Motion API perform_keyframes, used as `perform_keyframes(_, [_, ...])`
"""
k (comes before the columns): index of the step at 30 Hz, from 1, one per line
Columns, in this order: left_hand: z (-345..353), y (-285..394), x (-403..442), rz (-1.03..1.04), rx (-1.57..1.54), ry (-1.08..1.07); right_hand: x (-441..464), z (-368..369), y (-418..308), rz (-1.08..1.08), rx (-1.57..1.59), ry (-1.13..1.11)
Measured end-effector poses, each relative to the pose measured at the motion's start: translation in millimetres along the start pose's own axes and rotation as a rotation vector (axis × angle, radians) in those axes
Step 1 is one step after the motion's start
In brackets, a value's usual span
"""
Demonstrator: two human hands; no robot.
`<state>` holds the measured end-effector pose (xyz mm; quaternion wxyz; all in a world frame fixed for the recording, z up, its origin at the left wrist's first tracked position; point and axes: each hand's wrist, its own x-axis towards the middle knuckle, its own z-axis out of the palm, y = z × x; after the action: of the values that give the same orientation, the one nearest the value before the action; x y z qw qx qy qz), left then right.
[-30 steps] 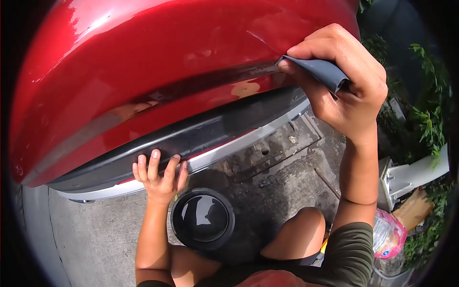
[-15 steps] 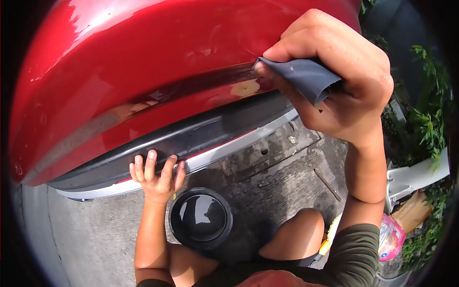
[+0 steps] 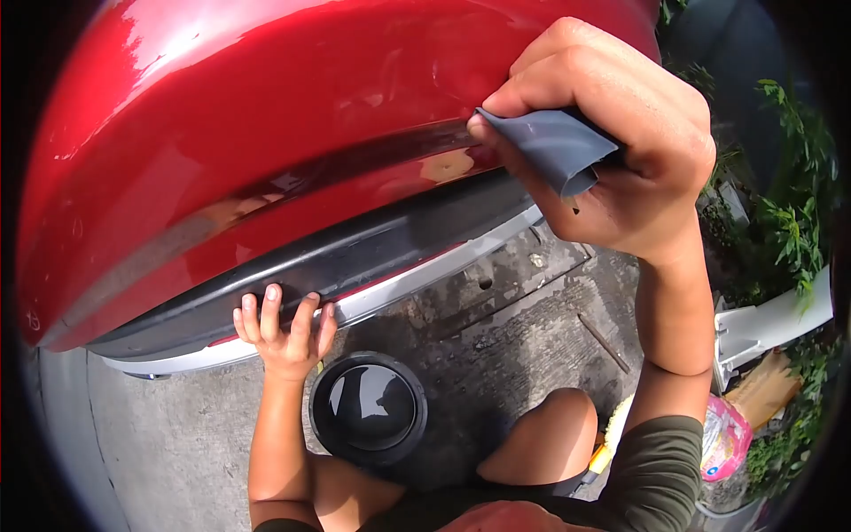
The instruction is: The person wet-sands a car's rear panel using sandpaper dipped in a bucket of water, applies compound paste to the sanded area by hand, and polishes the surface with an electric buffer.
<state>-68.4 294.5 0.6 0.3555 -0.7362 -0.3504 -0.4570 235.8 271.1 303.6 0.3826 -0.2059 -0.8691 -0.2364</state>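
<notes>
My right hand (image 3: 620,133) pinches a curled dark grey sheet of sandpaper (image 3: 554,146) between thumb and fingers. It is close to the red car bumper (image 3: 292,97), above its dark lower strip; whether the sheet touches the paint I cannot tell. My left hand (image 3: 288,337) rests with fingers spread on the black lower trim (image 3: 355,248) and the silver edge (image 3: 417,282) below it. Just below and to the right of that hand, a round black bucket (image 3: 368,408) of water stands on the ground, reflecting light.
Wet, stained concrete (image 3: 514,328) lies under the bumper, with a thin stick (image 3: 605,342) on it. To the right are a white plastic piece (image 3: 771,328), a pink packet (image 3: 725,439), brown cardboard (image 3: 762,390) and green plants (image 3: 802,230). My bent knee (image 3: 550,434) is beside the bucket.
My right hand has shifted slightly left with the sandpaper, whose loose end has turned a little. My left hand stays at the trim; the whole view has moved slightly.
</notes>
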Motion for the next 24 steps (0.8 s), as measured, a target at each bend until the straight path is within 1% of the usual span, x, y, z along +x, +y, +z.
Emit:
perform_keyframes(4, [-1.9, -2.1, -0.2, 0.002, 0.007, -0.007, -16.1, -11.9, 13.6, 0.045, -0.060, -0.011])
perform_keyframes(6, [-1.9, -0.6, -0.5, 0.002, 0.006, -0.006, -8.6, -5.3, 3.9, 0.028, -0.033, -0.004])
perform_keyframes(9, [-0.3, -1.3, -2.5, 0.001, 0.005, -0.003, -0.6, 4.7, 1.8, -0.026, 0.093, 0.014])
perform_keyframes(12, [-1.5, -2.0, -0.2, 0.012, 0.014, -0.008, -26.3, -14.2, 18.3, 0.048, -0.075, -0.013])
perform_keyframes(18, [-2.3, -1.4, -0.8, 0.004, 0.004, -0.016, -20.9, -5.3, 15.7, -0.006, -0.033, -0.016])
perform_keyframes(21, [-2.1, -1.9, 1.2, 0.006, 0.018, -0.014, -40.0, -24.2, 28.5, 0.061, -0.145, -0.017])
perform_keyframes(24, [-1.7, -0.4, -0.3, 0.003, 0.019, -0.008, -34.7, -16.9, 26.0, -0.010, -0.081, -0.020])
